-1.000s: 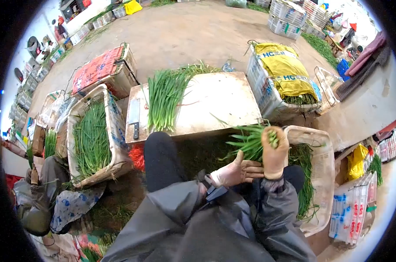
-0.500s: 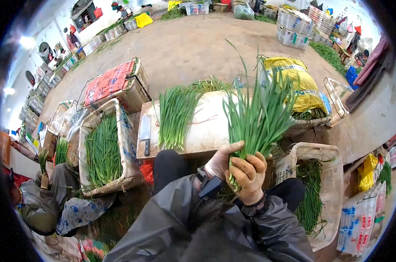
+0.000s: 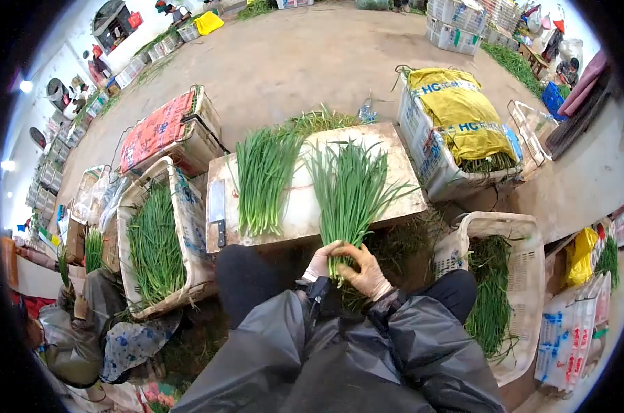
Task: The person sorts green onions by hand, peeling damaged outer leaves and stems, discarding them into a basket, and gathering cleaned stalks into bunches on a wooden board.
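A bunch of long green stalks lies with its leaves over the right half of the pale board, its root ends hanging past the near edge. My left hand is closed round those ends from the left. On their right side my right hand, gloved, grips the same ends with fingers and thumb. Another bundle of stalks rests on the board's left half. At the left edge lies a cleaver with a black handle.
Left of the board stands a white crate of greens; another crate is at the right. Beyond are crates with a red cover and a yellow sack. A co-worker sits at the lower left.
The bunch, held upright above my knees half a second ago, has come down onto the board. Both hands have moved left with it and still hold its lower ends.
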The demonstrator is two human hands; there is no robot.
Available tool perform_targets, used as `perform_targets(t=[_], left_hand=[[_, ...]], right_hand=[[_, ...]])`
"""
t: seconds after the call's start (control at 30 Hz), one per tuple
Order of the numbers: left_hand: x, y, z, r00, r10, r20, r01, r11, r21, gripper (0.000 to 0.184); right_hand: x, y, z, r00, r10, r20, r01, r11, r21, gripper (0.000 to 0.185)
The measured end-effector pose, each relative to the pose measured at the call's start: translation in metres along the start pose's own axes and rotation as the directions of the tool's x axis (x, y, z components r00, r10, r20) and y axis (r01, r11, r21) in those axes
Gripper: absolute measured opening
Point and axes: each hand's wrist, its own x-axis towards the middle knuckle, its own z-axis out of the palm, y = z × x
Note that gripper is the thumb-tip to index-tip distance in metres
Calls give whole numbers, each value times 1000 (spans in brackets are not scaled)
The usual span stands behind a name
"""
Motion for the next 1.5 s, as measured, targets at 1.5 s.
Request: perform_targets(t=[1.5], left_hand=[[-1,-11,2,928,372,-33,-281,754,594,54]], right_hand=[[44,78,43,793,605,-64,-354,545,760,50]])
